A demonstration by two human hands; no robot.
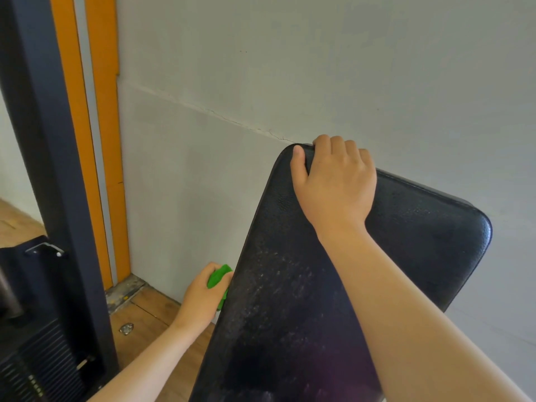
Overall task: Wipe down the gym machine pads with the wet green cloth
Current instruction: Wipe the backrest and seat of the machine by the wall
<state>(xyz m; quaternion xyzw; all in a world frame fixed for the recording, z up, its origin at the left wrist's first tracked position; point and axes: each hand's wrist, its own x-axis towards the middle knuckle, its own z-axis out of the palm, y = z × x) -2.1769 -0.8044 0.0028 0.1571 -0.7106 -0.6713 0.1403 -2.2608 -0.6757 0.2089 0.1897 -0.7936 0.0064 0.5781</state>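
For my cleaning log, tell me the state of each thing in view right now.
Pad: tilted, face speckled, top edge gripped.
Cloth: bunched, against the pad's side edge.
Left hand: grips the cloth.
Right hand: curled over the pad's top edge.

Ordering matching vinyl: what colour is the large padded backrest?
Black textured pad, whitish speckled streaks; head view.
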